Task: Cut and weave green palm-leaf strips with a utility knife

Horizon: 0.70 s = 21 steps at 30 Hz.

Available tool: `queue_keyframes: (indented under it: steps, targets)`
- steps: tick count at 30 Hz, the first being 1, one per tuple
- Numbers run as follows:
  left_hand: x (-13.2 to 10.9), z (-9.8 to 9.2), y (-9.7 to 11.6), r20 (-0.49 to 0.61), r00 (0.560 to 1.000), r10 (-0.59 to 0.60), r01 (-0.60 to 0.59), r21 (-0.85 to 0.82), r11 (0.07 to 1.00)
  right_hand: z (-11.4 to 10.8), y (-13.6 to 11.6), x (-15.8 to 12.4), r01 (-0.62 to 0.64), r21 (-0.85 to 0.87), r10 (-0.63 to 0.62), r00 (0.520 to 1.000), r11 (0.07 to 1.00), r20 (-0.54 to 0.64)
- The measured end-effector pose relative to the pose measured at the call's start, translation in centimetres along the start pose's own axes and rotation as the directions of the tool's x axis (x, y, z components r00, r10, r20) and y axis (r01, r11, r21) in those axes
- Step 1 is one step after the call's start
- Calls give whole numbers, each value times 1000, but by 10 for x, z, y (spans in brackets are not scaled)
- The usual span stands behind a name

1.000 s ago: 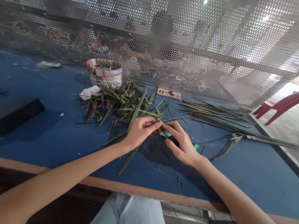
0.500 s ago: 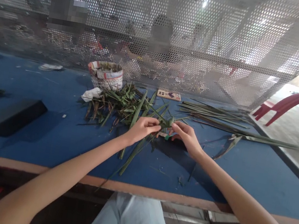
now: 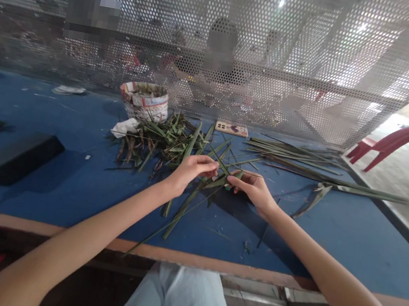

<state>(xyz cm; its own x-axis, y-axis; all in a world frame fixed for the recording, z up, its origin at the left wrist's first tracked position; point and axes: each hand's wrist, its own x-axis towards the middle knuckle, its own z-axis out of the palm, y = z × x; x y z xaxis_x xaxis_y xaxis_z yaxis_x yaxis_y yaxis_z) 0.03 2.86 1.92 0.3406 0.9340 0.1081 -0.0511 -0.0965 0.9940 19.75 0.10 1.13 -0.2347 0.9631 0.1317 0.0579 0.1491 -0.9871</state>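
Note:
My right hand [image 3: 252,186] pinches a green leaf strip [image 3: 225,166] between thumb and fingers, above the middle of the table. Close to its left, my left hand [image 3: 193,172] has thumb and fingertips pressed together at the same leaf work. A broader folded leaf piece [image 3: 216,182] shows between the two hands, and a thin strand trails from it toward the table's front edge. Part of the held work is hidden behind my fingers. Long cut leaf strips [image 3: 182,212] lie on the table under my left hand.
Behind my hands is a heap of leaf scraps [image 3: 169,139], beside a paper-covered pot [image 3: 145,102]. A phone [image 3: 231,128] lies near the perforated metal screen [image 3: 299,85]. Long leaves [image 3: 294,156] lie right; a black box [image 3: 16,156] with a white cable sits left.
My hands have shifted slightly and the leaf between them has turned, so a broader folded part now shows. The thin trailing strand has swung into view below them.

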Motion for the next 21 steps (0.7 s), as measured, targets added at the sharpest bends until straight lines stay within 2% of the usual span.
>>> queue_keyframes:
  steps: [3, 5, 10, 14, 21]
  targets:
    - [5, -5, 0, -10, 995, -100, 93, -287, 953, 0, 1, 0, -3, 16, 3, 1000, 1000, -5]
    - [6, -6, 0, 25, 993, -111, 113, -366, 924, -1, 1, 0, -2, 21, 2, 1000, 1000, -10]
    - [1, 2, 0, 80, 993, -88, 104, -220, 970, -1, -2, -1, 9, 11, -9, 1000, 1000, 7]
    - [-4, 6, -2, 43, 991, -124, 129, -128, 983, 2, -5, -3, 12, -6, -12, 999, 1000, 35]
    - [-7, 7, 1, -27, 972, -234, 230, -92, 969, 5, 0, -3, 30, -13, -30, 999, 999, 16]
